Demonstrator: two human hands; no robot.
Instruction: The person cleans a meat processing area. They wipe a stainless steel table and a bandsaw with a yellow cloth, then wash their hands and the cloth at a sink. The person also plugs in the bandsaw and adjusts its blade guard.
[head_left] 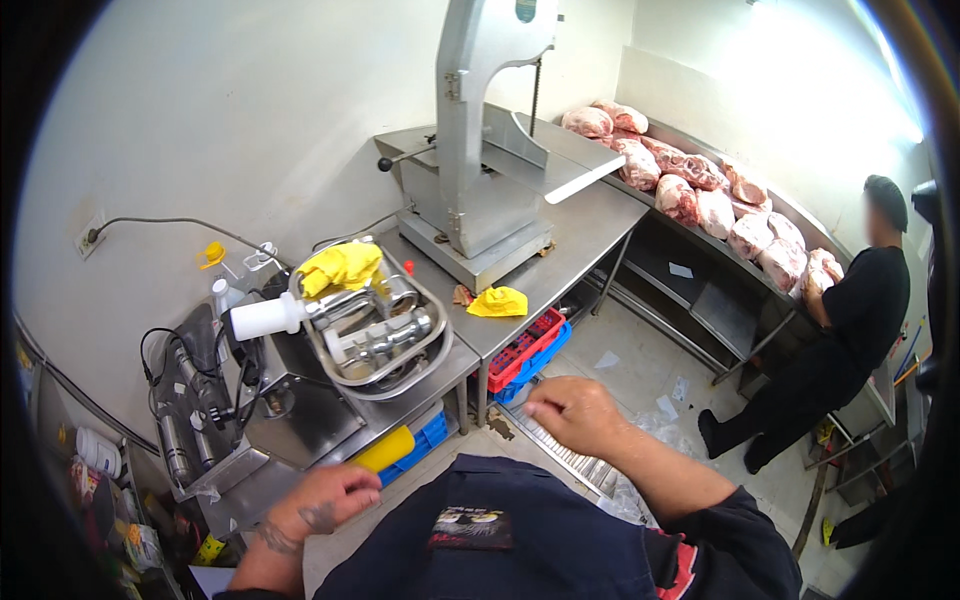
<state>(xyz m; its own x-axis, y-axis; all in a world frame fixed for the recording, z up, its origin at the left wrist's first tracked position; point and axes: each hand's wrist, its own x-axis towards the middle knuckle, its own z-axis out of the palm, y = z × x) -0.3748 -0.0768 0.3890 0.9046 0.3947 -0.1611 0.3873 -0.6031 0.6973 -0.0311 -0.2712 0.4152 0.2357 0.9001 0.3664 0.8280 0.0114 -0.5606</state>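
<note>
My left hand (pixel 335 496) hangs in front of the steel table's near edge, fingers loosely stretched and nothing in them. A yellow object (pixel 384 449) on a blue crate (pixel 428 440) is closest to it. My right hand (pixel 578 414) is curled into a loose fist above the floor, with nothing visible in it. Ahead of both hands, a metal tray (pixel 440 345) on the table holds steel machine parts (pixel 392 335), a white plunger (pixel 268 318) and a yellow cloth (pixel 342 266). Another yellow cloth (pixel 498 302) lies on the tabletop to its right.
A meat band saw (pixel 475 190) stands on the table behind the tray. Large cuts of meat (pixel 690 170) fill a steel trough along the back right wall, where a person in black (pixel 865 280) stands. Beneath the table is a red crate (pixel 528 345). Plastic scraps (pixel 665 430) litter the floor.
</note>
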